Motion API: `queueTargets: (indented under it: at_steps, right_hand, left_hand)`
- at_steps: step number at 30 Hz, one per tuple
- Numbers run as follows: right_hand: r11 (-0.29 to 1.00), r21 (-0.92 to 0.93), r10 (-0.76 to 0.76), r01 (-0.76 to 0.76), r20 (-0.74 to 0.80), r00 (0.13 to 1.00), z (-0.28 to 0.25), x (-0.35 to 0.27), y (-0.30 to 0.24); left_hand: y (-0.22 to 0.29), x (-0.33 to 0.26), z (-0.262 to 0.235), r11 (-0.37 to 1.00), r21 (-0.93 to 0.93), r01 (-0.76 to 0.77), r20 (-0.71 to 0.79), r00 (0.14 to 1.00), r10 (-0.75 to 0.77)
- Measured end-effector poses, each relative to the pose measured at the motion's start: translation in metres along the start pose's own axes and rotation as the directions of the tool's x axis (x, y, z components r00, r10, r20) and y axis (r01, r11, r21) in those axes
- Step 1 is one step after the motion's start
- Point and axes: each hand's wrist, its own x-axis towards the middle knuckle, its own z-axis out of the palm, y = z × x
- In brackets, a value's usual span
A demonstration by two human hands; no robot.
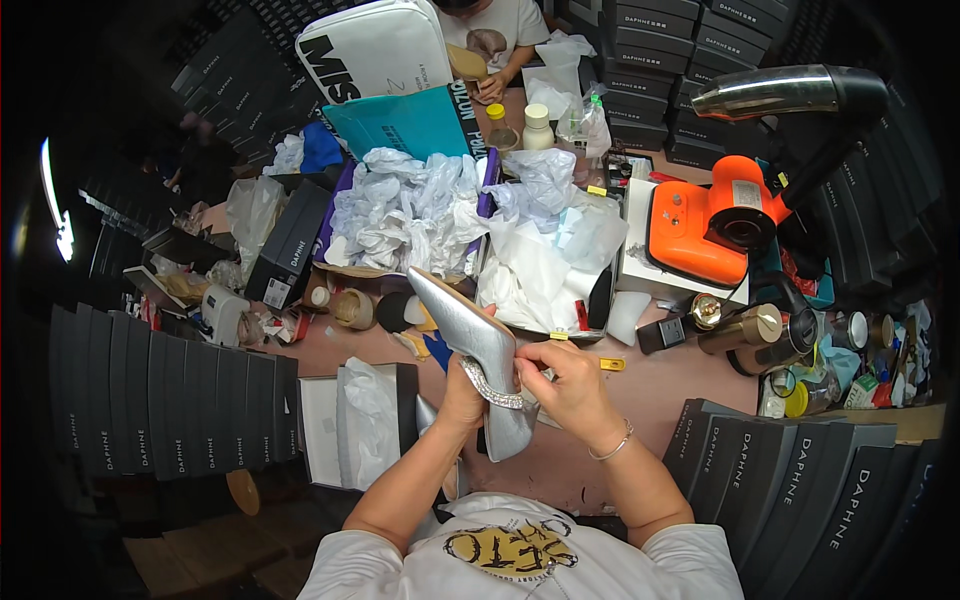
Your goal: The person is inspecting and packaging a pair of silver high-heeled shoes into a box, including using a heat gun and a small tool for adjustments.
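Left hand (462, 400) wraps the silver shoe (480, 350) from behind, fingers closed around it, held above the pink table (660, 390). Right hand (568, 385) pinches the sparkly strap (492, 388). Risk: hard pull could tear stones loose. Left of the hands, open shoebox (350, 425); farther, crumpled tissue paper (400, 210), orange device (700, 225).

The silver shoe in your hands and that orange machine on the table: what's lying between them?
In the head view, between the silver shoe and the orange machine lies a box of crumpled white tissue paper, then a small white pad on the pinkish table.
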Motion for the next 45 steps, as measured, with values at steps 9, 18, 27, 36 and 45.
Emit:
queueTargets:
  at_steps: [9,18,27,36,45]
  right_hand:
    - [0.999,0.046,0.002,0.000,-0.033,0.999,0.010,0.001,0.001]
    - [0.992,0.121,0.049,-0.046,-0.026,0.998,0.008,0.001,0.000]
    - [0.963,0.197,0.173,-0.185,0.074,0.982,0.003,-0.001,-0.002]
    - [0.870,0.329,0.342,-0.367,0.133,0.930,0.005,0.000,0.002]
    - [0.841,0.426,0.310,-0.333,0.126,0.942,-0.015,0.007,0.012]
  left_hand:
    - [0.003,0.000,0.002,0.999,0.039,-0.010,-0.014,1.000,0.010]
    - [0.002,-0.005,-0.001,0.992,-0.020,0.128,0.046,0.991,-0.127]
    - [-0.006,-0.008,-0.010,0.984,-0.047,0.173,0.105,0.980,-0.167]
    - [-0.007,-0.007,-0.008,0.986,0.001,0.169,0.070,0.983,-0.169]
    - [-0.006,0.008,-0.024,0.695,-0.356,0.625,0.349,0.778,-0.522]
